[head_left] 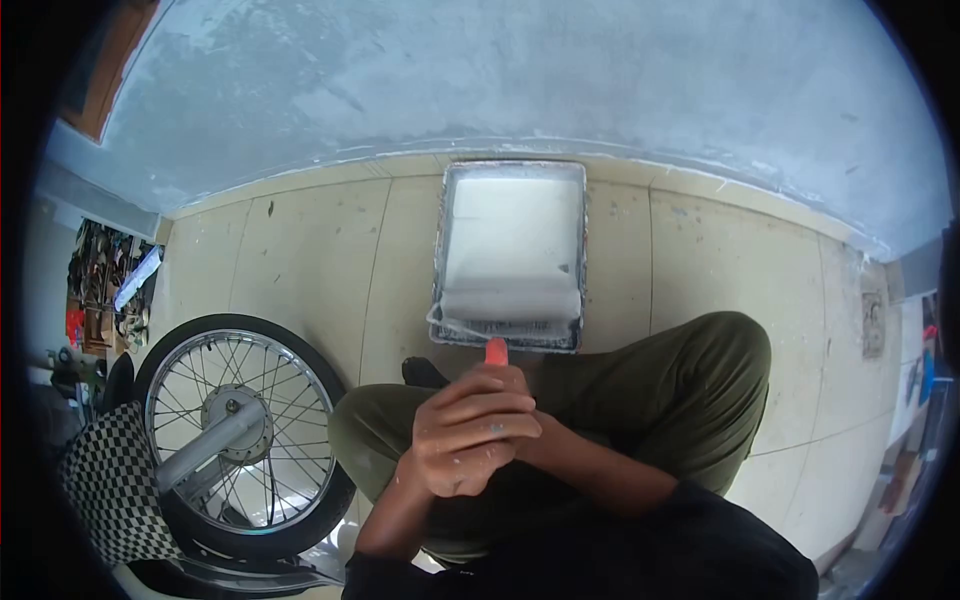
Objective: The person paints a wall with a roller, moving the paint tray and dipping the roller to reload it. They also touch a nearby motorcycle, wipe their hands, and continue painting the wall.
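You held the roller [510, 303] in the tray [441, 250].
Your left hand [470, 430] clenched the orange handle [496, 350], right hand [538, 438] hidden beneath, its grip unclear; the fluffy cylinder lay in the rectangular tray's white paint.

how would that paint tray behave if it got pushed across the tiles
The paint tray would probably feel heavy for its size, since white paint fills most of it. Pushed quickly, the paint likely sloshes over the rim. The roller resting in its near end could drag it.
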`<state>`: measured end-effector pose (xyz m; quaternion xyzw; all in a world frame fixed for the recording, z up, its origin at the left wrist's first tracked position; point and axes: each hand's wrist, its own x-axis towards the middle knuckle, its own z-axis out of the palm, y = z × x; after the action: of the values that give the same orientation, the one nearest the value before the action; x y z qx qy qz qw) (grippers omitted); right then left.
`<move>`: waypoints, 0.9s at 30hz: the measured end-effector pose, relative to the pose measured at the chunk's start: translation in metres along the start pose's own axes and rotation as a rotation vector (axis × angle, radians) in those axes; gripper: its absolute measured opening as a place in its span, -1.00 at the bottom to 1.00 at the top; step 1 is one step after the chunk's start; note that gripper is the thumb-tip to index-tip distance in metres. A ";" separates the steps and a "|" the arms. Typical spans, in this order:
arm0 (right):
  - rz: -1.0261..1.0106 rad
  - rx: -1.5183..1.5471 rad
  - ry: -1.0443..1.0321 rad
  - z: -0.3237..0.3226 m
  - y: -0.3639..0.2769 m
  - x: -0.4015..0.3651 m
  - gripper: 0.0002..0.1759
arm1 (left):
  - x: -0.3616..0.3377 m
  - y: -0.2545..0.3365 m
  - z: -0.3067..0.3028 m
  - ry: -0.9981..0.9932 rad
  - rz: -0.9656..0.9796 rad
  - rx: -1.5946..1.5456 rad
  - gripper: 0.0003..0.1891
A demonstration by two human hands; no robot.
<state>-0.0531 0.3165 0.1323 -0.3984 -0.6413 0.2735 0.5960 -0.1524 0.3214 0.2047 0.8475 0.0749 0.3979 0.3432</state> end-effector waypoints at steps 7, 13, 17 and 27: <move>-0.099 -0.011 -0.094 0.018 -0.019 -0.009 -0.74 | 0.014 0.035 -0.023 0.013 0.014 -0.019 -0.89; -0.063 0.003 -0.137 0.018 -0.016 -0.019 -0.74 | 0.018 0.029 -0.028 0.014 -0.063 -0.108 -0.89; -0.037 0.019 -0.142 0.008 -0.012 -0.027 -0.74 | 0.026 0.025 -0.028 0.019 -0.101 -0.123 -0.86; 0.013 0.038 -0.080 0.001 0.005 -0.022 -0.74 | 0.037 0.002 -0.018 0.037 -0.124 -0.132 -0.84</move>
<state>-0.0541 0.3010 0.1161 -0.3800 -0.6566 0.3051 0.5757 -0.1409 0.3438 0.2366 0.8093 0.1072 0.3955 0.4208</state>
